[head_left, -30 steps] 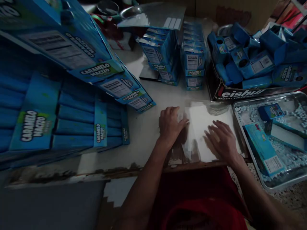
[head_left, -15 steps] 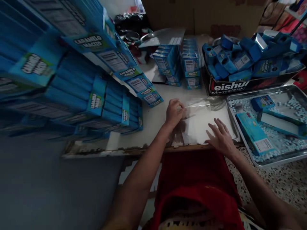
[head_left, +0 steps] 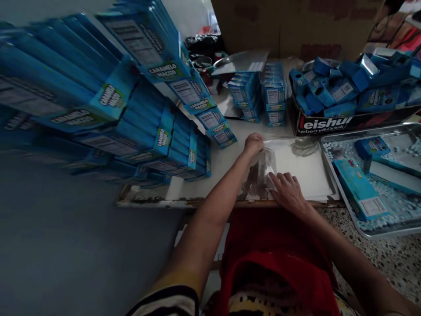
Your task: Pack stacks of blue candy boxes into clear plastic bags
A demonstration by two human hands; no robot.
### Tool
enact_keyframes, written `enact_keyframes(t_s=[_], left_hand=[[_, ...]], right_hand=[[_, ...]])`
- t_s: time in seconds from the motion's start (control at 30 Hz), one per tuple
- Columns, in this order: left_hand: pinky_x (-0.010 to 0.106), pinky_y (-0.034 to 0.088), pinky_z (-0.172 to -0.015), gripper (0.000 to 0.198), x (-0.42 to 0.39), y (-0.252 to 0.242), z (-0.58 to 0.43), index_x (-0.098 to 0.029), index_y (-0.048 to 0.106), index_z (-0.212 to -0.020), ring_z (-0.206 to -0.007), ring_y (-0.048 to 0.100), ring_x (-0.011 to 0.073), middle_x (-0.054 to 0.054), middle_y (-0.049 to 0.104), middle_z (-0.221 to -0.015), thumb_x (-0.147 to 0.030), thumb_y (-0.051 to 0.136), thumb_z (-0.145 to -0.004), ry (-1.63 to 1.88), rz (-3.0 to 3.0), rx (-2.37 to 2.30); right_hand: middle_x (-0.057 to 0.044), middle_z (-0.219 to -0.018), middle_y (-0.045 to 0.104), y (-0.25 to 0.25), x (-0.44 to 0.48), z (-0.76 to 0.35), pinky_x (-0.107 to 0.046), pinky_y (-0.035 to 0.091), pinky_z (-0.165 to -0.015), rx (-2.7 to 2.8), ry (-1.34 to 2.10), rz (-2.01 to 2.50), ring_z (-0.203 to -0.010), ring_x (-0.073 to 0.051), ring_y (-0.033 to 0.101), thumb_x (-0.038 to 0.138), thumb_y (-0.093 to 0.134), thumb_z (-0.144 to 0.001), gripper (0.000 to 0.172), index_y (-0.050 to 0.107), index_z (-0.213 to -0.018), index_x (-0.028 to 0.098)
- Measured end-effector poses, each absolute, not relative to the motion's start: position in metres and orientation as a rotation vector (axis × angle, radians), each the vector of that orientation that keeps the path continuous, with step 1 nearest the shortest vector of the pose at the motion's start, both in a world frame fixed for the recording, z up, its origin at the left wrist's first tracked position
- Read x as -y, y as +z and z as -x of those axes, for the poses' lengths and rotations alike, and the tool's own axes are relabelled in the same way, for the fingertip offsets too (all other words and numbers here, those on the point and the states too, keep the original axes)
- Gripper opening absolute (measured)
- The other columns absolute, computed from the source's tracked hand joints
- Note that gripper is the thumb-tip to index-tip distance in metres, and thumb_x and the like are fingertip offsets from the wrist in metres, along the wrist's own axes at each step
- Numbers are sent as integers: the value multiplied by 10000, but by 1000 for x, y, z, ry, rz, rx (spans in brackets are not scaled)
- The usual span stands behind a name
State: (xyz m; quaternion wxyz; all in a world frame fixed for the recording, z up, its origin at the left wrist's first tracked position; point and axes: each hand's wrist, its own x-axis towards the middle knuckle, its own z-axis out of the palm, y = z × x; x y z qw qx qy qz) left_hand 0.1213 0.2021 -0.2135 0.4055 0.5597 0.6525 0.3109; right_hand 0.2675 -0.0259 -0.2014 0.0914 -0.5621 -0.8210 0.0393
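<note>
A stack of clear plastic sheets [head_left: 296, 169] lies on the white table [head_left: 226, 169] in front of me. My left hand [head_left: 255, 144] is closed at the stack's far left corner, pinching a clear sheet [head_left: 265, 169] and lifting it. My right hand [head_left: 287, 189] rests near the stack's near left corner, fingers curled onto the same sheet's lower edge. The lifted sheet bulges up between the two hands.
Tall leaning stacks of blue "Caramelo Macizo" boxes [head_left: 131, 114] fill the left. Smaller blue box stacks [head_left: 259, 94] stand behind. A cardboard carton [head_left: 348, 123] of loose blue boxes sits at the back right. A metal tray [head_left: 391, 228] with white candies and blue boxes lies right.
My left hand pinched the sheet's far corner and raised it. My right hand slid left from the stack's middle to its near left corner. The camera view shifted right and up.
</note>
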Motion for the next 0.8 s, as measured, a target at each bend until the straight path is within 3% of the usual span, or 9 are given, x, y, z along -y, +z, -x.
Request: enact_keyframes(t_s=[0.13, 0.23, 0.33, 0.4, 0.5, 0.63, 0.73, 0.8], left_hand=[[275, 493, -645, 283, -204, -213, -116, -194, 679, -755, -648, 610, 177, -26, 622, -619, -34, 690, -521, 684, -1422, -1658], [263, 497, -649, 301, -194, -216, -102, -181, 694, -807, -662, 624, 167, -22, 672, -691, -27, 691, -548, 694, -1466, -1646], [269, 530, -707, 277, -183, -215, -88, -181, 708, -859, -744, 666, 174, -5, 720, -805, -66, 728, -609, 739, -1553, -1619], [316, 562, -809, 244, -180, -208, -83, -185, 717, -874, -833, 698, 208, 24, 739, -877, -111, 773, -649, 783, -1627, -1611], [402, 508, -1086, 295, -187, -190, -84, -202, 730, -1046, -1154, 686, 272, 89, 747, -1167, -182, 791, -758, 922, -1740, -1610], [398, 376, -1246, 716, -234, -164, -99, -176, 498, -1495, -1451, 524, 274, 172, 569, -1525, -220, 791, -843, 1281, -1718, -1722], [424, 347, -1266, 1130, -287, -156, -109, -75, 277, -1614, -1539, 434, 339, 282, 445, -1614, -246, 937, -712, 1494, -1461, -1920], [436, 320, -1284, 1297, -322, -155, -111, -75, 180, -1645, -1596, 353, 355, 301, 364, -1671, -267, 985, -646, 1530, -1376, -1941]], right_hand=[[-94, -973, 771, -221, 19, -259, -388, 471, -796, 2323, 54, 1571, -935, -281, 658, 234, 566, -1057, 241, 776, -1171, 212], [-83, -925, 800, -237, 11, -267, -346, 491, -774, 2119, 139, 1455, -861, -238, 699, 236, 541, -1066, 266, 804, -1095, 210], [-66, -950, 826, -243, 4, -280, -331, 518, -763, 1873, 451, 1417, -845, -229, 742, 372, 548, -1060, 313, 829, -1046, 234], [-49, -835, 813, -241, 1, -289, -324, 504, -693, 1670, 711, 1514, -747, -228, 726, 514, 650, -978, 348, 833, -888, 232], [-4, -575, 658, -234, -5, -294, -302, 388, -557, 1305, 872, 1675, -556, -174, 550, 664, 836, -737, 493, 691, -609, 210], [76, -521, 365, -235, -13, -291, -283, 276, -536, 1000, 765, 1636, -558, -108, 300, 715, 894, -614, 693, 393, -524, 243], [89, -572, 245, -244, -12, -290, -273, 228, -538, 951, 800, 1596, -591, -103, 227, 732, 852, -666, 733, 300, -560, 262], [82, -590, 225, -248, -10, -291, -271, 217, -541, 994, 844, 1601, -596, -106, 225, 744, 781, -740, 710, 285, -577, 264]])
